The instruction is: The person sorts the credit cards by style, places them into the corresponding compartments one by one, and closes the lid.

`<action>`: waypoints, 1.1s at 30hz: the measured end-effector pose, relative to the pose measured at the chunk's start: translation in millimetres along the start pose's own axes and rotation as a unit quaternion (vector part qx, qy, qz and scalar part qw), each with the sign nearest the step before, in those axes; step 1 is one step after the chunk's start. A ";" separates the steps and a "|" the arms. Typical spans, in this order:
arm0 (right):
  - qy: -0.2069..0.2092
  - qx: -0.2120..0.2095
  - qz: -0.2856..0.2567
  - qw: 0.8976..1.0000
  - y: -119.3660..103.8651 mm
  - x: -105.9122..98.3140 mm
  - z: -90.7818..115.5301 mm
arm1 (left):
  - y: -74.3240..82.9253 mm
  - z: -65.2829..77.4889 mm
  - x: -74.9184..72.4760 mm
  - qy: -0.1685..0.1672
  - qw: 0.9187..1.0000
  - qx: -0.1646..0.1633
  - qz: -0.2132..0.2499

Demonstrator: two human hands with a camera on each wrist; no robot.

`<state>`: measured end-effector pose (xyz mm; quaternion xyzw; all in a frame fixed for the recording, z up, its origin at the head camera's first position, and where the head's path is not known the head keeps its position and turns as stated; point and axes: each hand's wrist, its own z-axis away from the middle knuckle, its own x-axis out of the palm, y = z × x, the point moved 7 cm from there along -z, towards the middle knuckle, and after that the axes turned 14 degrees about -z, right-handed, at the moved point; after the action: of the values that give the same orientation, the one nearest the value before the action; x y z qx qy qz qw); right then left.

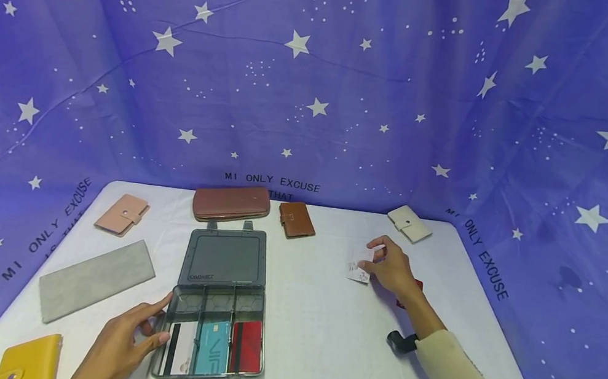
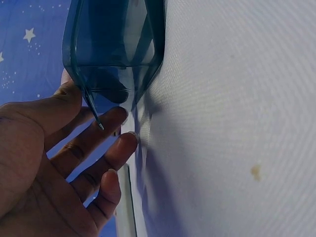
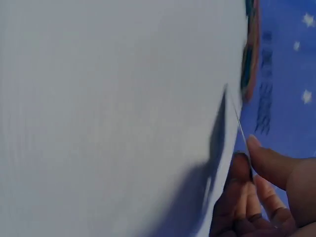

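Observation:
In the head view a clear grey plastic box [image 1: 262,347] lies open, its lid [image 1: 227,258] folded back. Its front compartments hold a white card [image 1: 181,349] with a black stripe, a blue card [image 1: 213,347] and a red card [image 1: 247,347]. My left hand [image 1: 124,337] holds the box at its left side; in the left wrist view, thumb and fingers are about the box's corner [image 2: 113,66]. To the right, my right hand [image 1: 393,267] pinches a pale printed card [image 1: 358,265] between thumb and fingers. The right wrist view shows that card [image 3: 240,126] edge-on above the white tabletop.
Along the back lie a brown long wallet [image 1: 232,203], a small brown wallet [image 1: 296,219] and a cream wallet [image 1: 409,223]. A pink wallet [image 1: 122,215], grey wallet [image 1: 97,279] and yellow wallet [image 1: 31,358] lie left. A red item [image 1: 419,284] is partly hidden by the right forearm.

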<state>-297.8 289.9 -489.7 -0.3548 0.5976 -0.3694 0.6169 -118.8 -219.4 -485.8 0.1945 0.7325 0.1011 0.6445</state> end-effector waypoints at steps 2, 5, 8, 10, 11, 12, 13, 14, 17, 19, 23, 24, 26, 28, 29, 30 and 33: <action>-0.015 -0.010 -0.045 0.999 -12.1 13.4 8.1 | 1.2 -0.3 -0.4 0.005 1.000 0.005 -0.003; -0.051 -0.017 -0.111 0.992 -33.6 38.3 21.8 | 3.0 -0.9 -1.3 0.008 1.000 0.009 -0.007; -0.092 -0.021 -0.162 0.982 -56.2 66.9 37.8 | 4.3 -1.1 -1.8 0.008 1.000 0.010 -0.009; -0.119 -0.027 -0.188 0.975 -69.9 87.0 48.8 | 5.0 -1.0 -2.3 0.012 1.000 0.012 -0.008; -0.133 -0.026 -0.201 0.970 -76.3 97.3 54.9 | 5.5 -0.9 -2.6 0.015 1.000 0.015 -0.007; -0.148 -0.026 -0.215 0.965 -81.9 108.1 60.8 | 5.9 -0.7 -2.9 0.018 1.000 0.018 -0.007; -0.165 -0.024 -0.226 0.960 -87.3 119.0 67.1 | 6.3 -0.6 -3.1 0.022 1.000 0.022 -0.006; -0.182 -0.022 -0.237 0.954 -92.2 130.1 73.4 | 6.5 -0.3 -3.3 0.025 0.999 0.025 -0.006; -0.236 -0.012 -0.258 0.937 -105.7 163.3 92.7 | 6.7 0.6 -3.1 0.029 0.999 0.032 -0.008; -0.268 -0.013 -0.269 0.925 -115.7 183.9 105.0 | 5.8 1.2 -2.9 0.028 0.999 0.029 -0.009; -0.315 -0.022 -0.284 0.905 -134.3 220.8 123.6 | 3.7 1.3 -3.7 0.020 1.000 0.014 -0.007; -0.322 -0.023 -0.286 0.902 -137.8 229.1 127.0 | 3.4 1.1 -3.8 0.018 1.000 0.011 -0.007; -0.330 -0.023 -0.282 0.901 -142.5 244.9 132.3 | 3.4 0.7 -3.7 0.013 1.000 0.007 -0.007; -0.328 -0.022 -0.270 0.905 -146.5 258.6 136.1 | 3.9 0.5 -3.2 0.011 1.000 0.008 -0.008; -0.324 -0.021 -0.263 0.909 -148.4 264.0 137.8 | 4.2 0.5 -3.1 0.011 1.000 0.009 -0.008; -0.317 -0.022 -0.253 0.914 -150.4 268.8 138.8 | 4.4 0.5 -2.8 0.009 1.000 0.009 -0.010; -0.285 -0.041 -0.197 0.937 -157.6 277.7 139.2 | 4.1 0.8 -2.4 0.005 1.000 0.004 -0.011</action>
<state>-160.2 -29.9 -478.4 -0.5807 0.3297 -0.3417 0.6613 -117.2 -216.8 -482.1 0.1892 0.7379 0.0920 0.6413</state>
